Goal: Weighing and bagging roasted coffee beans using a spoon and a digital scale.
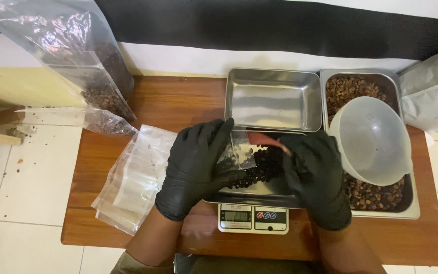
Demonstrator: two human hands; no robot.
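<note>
- Left hand (pixel 194 167) and right hand (pixel 316 175), both black-gloved, are pinching a small clear pouch (pixel 239 152) open over the scale's tray (pixel 259 190); dark coffee beans (pixel 264 165) are lying in that tray; filling is seemingly just beginning
- Digital scale (pixel 253 218) is sitting under the tray; empty steel pan (pixel 274 99) behind it; bean-filled pan (pixel 376 195) with white bowl (pixel 371 139) to its right; spare pouches (pixel 133 177) to its left; nothing is blocking

Shiny metal tray (pixel 275 99), matt wooden table (pixel 178 101), clear glossy plastic bags (pixel 133 177).

Gloved left hand (pixel 194 165) and right hand (pixel 316 175) holding small clear bag (pixel 242 152), perhaps open, over dark beans (pixel 264 165)
</note>
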